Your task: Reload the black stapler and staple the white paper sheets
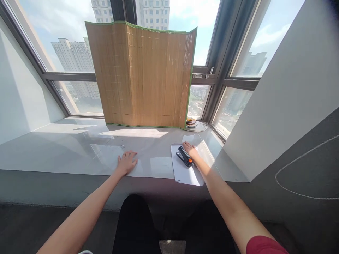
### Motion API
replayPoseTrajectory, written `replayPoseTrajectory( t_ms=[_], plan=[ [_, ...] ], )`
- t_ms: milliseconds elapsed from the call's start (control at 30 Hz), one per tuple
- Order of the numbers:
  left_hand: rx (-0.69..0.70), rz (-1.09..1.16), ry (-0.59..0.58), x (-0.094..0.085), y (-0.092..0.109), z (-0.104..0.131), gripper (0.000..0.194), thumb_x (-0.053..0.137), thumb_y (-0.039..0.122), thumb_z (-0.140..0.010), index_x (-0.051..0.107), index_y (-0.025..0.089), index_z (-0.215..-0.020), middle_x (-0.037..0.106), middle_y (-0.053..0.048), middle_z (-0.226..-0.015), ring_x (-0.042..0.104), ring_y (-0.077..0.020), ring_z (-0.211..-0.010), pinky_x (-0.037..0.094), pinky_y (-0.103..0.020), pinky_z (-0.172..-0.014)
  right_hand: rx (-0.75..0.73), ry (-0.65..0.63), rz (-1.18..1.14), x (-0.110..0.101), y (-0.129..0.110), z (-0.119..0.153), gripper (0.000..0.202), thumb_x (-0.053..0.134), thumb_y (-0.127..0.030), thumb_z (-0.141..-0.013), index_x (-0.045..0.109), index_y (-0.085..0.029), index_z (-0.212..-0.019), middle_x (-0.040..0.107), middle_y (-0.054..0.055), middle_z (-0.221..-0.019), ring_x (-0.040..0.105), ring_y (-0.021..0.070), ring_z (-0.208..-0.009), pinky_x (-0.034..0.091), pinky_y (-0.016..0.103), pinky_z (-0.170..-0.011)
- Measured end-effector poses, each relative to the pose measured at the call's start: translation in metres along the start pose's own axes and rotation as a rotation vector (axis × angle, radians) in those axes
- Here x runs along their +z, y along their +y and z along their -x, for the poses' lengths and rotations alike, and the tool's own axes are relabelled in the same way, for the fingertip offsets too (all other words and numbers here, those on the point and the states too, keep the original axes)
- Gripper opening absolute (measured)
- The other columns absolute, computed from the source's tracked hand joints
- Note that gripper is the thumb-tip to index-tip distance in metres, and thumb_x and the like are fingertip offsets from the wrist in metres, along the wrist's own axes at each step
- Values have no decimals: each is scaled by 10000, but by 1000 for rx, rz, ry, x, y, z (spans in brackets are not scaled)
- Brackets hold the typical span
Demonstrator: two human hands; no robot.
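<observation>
My left hand (127,162) lies flat on the white window sill (148,151), fingers spread and nothing in them. Further right, my right hand (190,149) rests with its fingers stretched out at the far edge of some white paper sheets (182,174). A black stapler (184,156) with an orange part lies on the sheets, just left of my right hand. Whether the hand touches the stapler I cannot tell. Part of the paper is hidden under my right forearm.
A brown bamboo mat (148,77) with green edging stands upright against the window. Behind its lower right corner sits a stack of round plates or discs (195,125). A small bit of debris (122,146) lies on the sill. A beaded cord (280,169) hangs at the right.
</observation>
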State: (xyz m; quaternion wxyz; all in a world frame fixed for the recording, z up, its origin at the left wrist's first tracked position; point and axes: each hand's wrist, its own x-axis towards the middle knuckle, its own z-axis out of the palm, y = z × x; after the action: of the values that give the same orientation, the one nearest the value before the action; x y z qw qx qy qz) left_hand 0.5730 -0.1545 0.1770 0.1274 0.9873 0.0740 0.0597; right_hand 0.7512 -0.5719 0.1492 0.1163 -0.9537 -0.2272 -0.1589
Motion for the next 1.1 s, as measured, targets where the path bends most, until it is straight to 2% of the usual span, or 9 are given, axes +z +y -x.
replayPoseTrajectory(
  t_ms=[133,233,333,467,600,667,767,900,1100],
  plan=[
    [-49,139,16,-5,0,0,553,372,444,-1031,466,321,-1562,412,-146,-1686,331,-382,-1580,137,-744,-1259,49,-254,-25,9,-64,-28,545,323,-288,-1127,421,-60,-1612,356,236,-1710,325,281,-1620,268,545,-1303],
    [-103,344,115,-6,-7,-1,567,329,448,-1066,359,336,-1621,398,-117,-1694,393,-343,-1555,195,-661,-1288,4,-288,-82,17,-133,-48,602,260,-301,-1132,323,-8,-1653,234,243,-1753,228,306,-1653,196,569,-1321],
    [-105,585,246,-3,-19,-1,520,308,485,-1097,384,294,-1574,438,-123,-1634,476,-317,-1485,345,-511,-1251,-66,-312,-145,25,-197,-64,626,238,-306,-1126,281,5,-1668,208,228,-1764,196,296,-1660,155,554,-1333],
    [-212,809,385,1,-30,-2,433,277,474,-1093,414,269,-1448,419,-139,-1591,561,-255,-1394,474,-386,-1142,-106,-365,-201,35,-243,-83,638,229,-307,-1120,256,8,-1674,179,227,-1773,162,294,-1666,133,545,-1336],
    [-214,921,404,5,-32,-6,345,384,486,-1057,499,262,-1293,486,-127,-1487,633,-244,-1265,493,-414,-1098,-66,-263,-226,43,-248,-88,657,318,-313,-1099,245,-9,-1676,179,218,-1779,162,304,-1659,195,504,-1321],
    [-194,964,418,8,-34,-9,307,443,471,-1037,530,257,-1239,503,-124,-1438,651,-253,-1209,488,-444,-1084,-12,-147,-229,44,-245,-86,594,335,-255,-1078,341,-31,-1628,298,221,-1738,281,305,-1604,294,462,-1270],
    [-188,955,425,14,-37,-12,242,470,416,-1021,559,252,-1175,520,-116,-1354,651,-263,-1162,496,-462,-1045,17,-40,-180,43,-241,-79,458,330,-147,-1037,554,-109,-1435,544,210,-1530,491,310,-1399,427,439,-1115],
    [-186,861,409,16,-39,-13,231,458,390,-1011,610,233,-1085,533,-108,-1213,640,-269,-1103,514,-464,-1006,-34,-120,-95,41,-237,-72,350,392,-169,-1034,637,-155,-1284,644,184,-1287,560,317,-1233,457,438,-1008],
    [-144,680,368,14,-33,-16,218,486,373,-975,648,227,-962,590,-105,-1125,621,-274,-1075,505,-460,-1033,28,-143,-55,31,-200,-62,305,419,-209,-1054,651,-178,-1248,644,168,-1253,574,302,-1203,444,411,-985]
  ],
)
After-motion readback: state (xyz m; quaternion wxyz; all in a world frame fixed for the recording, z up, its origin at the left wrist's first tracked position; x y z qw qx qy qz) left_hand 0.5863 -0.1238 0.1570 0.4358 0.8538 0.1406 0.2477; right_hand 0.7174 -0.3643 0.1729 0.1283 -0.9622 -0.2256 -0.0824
